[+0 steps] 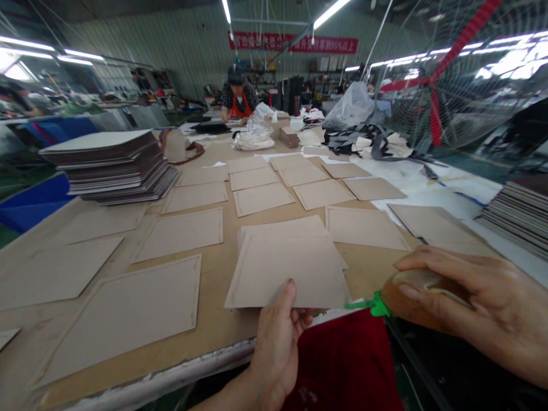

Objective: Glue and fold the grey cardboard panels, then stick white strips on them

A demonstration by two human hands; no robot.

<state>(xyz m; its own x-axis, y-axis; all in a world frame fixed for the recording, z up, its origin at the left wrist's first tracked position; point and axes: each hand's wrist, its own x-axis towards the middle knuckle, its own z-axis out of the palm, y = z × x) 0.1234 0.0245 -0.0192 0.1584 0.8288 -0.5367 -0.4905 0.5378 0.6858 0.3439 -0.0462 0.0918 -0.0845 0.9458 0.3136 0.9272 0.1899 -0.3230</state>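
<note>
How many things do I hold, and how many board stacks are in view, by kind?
Beige cardboard sheet, in left hand: 1
Amber squeeze bottle with green nozzle, in right hand: 1
Stacks of dark flat boards: 2
Total: 4

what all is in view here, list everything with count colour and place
table: one, brown top, foreground
held sheet: one, tan, near table edge
squeeze bottle: one, amber with green nozzle, right of the held sheet
laid-out sheets: many, tan, in rows across the table
left board stack: one, dark brown, far left of table
right board stack: one, dark, right edge
fan: one, red blades behind wire guard, upper right
banner: one, red, back wall
other person: one, red apron, far end
red cloth: one, below the near table edge
left hand: pinches the held sheet's near edge
right hand: wrapped around the squeeze bottle
</note>
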